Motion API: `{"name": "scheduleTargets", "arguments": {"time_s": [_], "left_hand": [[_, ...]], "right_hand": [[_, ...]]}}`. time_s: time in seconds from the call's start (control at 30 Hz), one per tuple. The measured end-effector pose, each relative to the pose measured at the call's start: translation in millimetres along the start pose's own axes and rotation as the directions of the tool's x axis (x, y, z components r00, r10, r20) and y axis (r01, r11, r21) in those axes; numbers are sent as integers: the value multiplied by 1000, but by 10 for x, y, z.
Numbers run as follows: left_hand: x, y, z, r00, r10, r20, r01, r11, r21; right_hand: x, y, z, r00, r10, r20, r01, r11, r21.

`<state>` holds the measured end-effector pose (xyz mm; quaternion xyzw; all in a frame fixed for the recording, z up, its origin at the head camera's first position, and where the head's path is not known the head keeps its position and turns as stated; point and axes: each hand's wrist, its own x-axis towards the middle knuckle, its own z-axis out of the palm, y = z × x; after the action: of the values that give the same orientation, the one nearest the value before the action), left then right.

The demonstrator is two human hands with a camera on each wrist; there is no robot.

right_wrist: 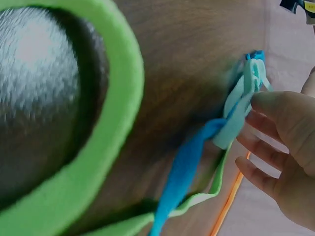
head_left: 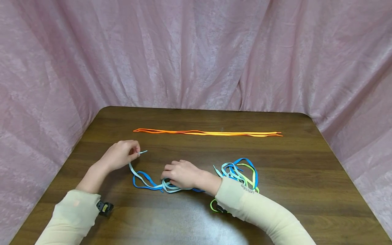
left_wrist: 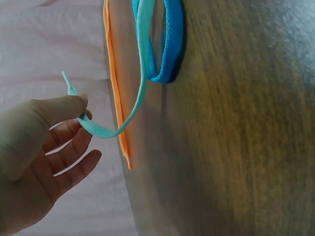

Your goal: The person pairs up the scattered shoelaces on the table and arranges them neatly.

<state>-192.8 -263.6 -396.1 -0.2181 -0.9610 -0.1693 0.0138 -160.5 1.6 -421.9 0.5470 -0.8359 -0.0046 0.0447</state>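
Note:
My left hand (head_left: 120, 156) pinches a pale turquoise shoelace (left_wrist: 142, 64) between thumb and forefinger, close to one end. The lace's stiff tip sticks out past the fingers, and the rest sags down to the table. Beside it lies a loop of blue shoelace (left_wrist: 173, 34). Over the middle of the tangle is my right hand (head_left: 182, 174), its thumb and forefinger pinching a looped part of the turquoise lace. A blue strand and a yellow-green shoelace (right_wrist: 129, 93) trail from there toward the right forearm, which covers part of the pile.
An orange shoelace (head_left: 232, 134), folded double, stretches straight across the far part of the brown wooden table (head_left: 291, 204). To the right lies a heap of blue, turquoise and yellow-green laces. Pink curtains (head_left: 196, 54) hang around the table's back and sides.

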Motion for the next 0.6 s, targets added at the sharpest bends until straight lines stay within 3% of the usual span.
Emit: {"name": "scheduleTargets", "arguments": {"time_s": [0.6], "left_hand": [[-54,-58,62,1000,-20,4,20,1000,-16]], "right_hand": [[46,-60,21,998,-18,-62,13,996,-85]]}}
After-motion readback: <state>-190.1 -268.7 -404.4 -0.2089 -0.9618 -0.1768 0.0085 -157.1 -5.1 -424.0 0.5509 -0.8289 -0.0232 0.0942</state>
